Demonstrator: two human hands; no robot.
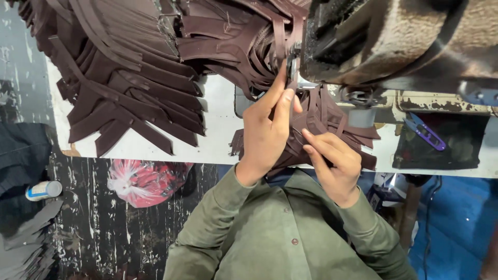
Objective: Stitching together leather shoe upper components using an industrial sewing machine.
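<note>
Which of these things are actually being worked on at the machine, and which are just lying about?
In use:
left hand
right hand
dark brown cut pieces under the hands
sewing machine

Lying about:
big fanned pile of brown pieces
purple thread snips
red plastic bag
white and blue spool

Cut pieces [129,78] heaped upper left on the table [218,140]; sewing machine [394,41] upper right (snips [425,132] below it).
</note>
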